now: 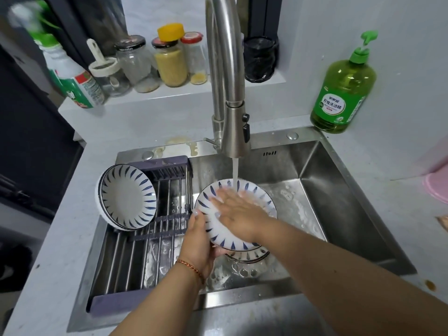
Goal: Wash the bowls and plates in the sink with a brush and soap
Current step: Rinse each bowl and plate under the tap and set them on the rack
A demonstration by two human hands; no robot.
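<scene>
Centre of frame, over the sink point(339, 180): left hand point(197, 241) grips the rim of a tilted blue-patterned plate point(218, 229) under the running faucet point(232, 93). Right hand point(238, 209), fingers straight, presses flat on its face. Two washed bowls point(126, 200) lean on the rack point(150, 238), left.

Brushed steel sink point(339, 190) and faucet point(223, 57), glossy glazed plate point(218, 229), translucent green plastic soap bottle point(344, 86).

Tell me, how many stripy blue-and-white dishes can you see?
3, maybe more. One bowl leans on the drying rack. One plate is under the running tap, gripped by the left hand, rubbed by the right hand. Another dish lies beneath it, mostly hidden.
</scene>
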